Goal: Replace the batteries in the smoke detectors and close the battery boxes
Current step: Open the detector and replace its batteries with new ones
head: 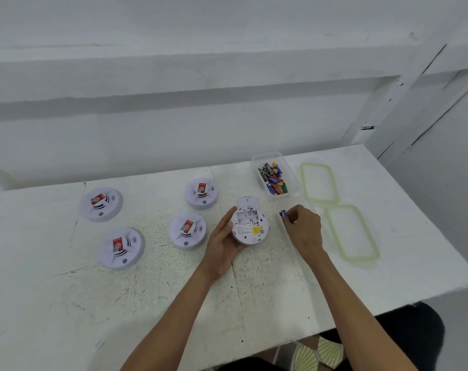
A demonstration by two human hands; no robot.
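Access explains the hold: left hand cradles the upturned smoke detector towards the far edge of the desk, its open compartment facing up, while right hand pinches a battery just beside it, probably for loading.

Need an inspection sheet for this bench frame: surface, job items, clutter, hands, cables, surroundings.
Surface: white table, scuffed and scratched.
Job's things: four smoke detectors face up at left, each with a red label on top. A fifth, the open detector, is turned over and its battery bay looks empty. Its cover lies just behind it. The clear box holds loose batteries.
Clutter: two green-rimmed lids lie flat at right.
Hands: left hand holds the open detector; right hand pinches a battery beside it.
Cables: nothing seen.
Surroundings: white wall behind the table.
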